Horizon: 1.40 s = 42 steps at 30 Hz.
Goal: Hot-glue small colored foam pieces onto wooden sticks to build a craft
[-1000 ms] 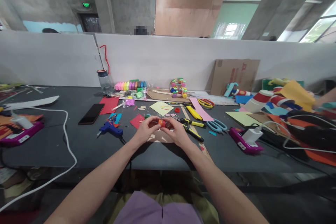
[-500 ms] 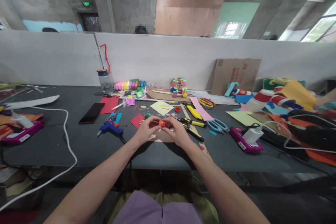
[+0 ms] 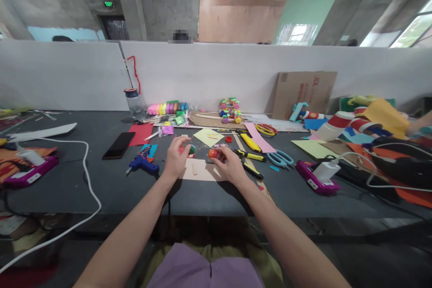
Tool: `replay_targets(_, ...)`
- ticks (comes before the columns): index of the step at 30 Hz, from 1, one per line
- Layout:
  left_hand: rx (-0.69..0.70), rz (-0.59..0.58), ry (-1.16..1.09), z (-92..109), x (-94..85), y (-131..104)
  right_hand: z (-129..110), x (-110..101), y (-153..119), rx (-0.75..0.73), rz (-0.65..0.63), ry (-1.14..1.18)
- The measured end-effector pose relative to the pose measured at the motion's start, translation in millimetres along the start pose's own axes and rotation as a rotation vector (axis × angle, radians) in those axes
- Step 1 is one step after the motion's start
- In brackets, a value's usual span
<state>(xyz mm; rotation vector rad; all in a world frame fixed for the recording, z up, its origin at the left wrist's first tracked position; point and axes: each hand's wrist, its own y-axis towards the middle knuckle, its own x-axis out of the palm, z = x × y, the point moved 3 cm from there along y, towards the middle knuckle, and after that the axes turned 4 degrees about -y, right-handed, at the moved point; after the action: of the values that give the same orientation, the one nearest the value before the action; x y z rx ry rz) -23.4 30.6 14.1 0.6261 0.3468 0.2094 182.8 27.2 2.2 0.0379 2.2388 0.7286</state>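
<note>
My right hand [image 3: 231,165] pinches a small round orange-red piece [image 3: 212,153] between thumb and fingertips, just above the far edge of a light tan card [image 3: 209,173]. Two short wooden sticks [image 3: 194,169] lie on that card. To the left, my left hand [image 3: 176,156] hangs with curved fingers apart, and nothing shows in its grasp. Its fingertips are beside a small green round piece [image 3: 192,149], with something red partly hidden behind them. Beyond the hands are a pale yellow square of paper [image 3: 206,137] and a red ring [image 3: 228,139].
A blue glue gun [image 3: 144,165] and a phone [image 3: 118,145] lie left. On the right are yellow-black pliers [image 3: 252,156], blue-handled scissors [image 3: 280,159] and a purple power strip [image 3: 315,182]. A colourful bead-like model [image 3: 230,110] and a water bottle [image 3: 134,102] stand behind.
My hands, together at the orange-red piece before, have parted. The left one let go and moved left toward the green piece; the right keeps the orange-red piece. The card and sticks show more.
</note>
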Motion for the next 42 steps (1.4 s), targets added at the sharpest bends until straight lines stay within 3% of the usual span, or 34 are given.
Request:
replay_targets(6,-0.007,-0.369,0.399,-14,7.0,9,3,2,7,0.039,-0.053,-0.006)
replay_targets(9,0.075,-0.431,0.489,-13,12.6,18,5,0,17,0.066,-0.097,0.047)
replay_targets(13,0.042,-0.498,0.607,-18,20.3,32,4,3,33,0.084,-0.187,0.105)
replay_targets(17,0.035,-0.511,0.618,-23,24.7,36,3,12,46,0.095,-0.237,0.034)
replay_targets(24,0.015,-0.454,0.452,-20,19.7,29,6,29,51,0.118,-0.092,-0.039)
replay_targets(29,0.006,-0.434,0.258,-17,21.3,25,1,29,42,0.043,-0.073,-0.035)
replay_targets(42,0.082,-0.428,0.221,-24,29.4,22,-3,26,36,-0.015,-0.19,-0.072)
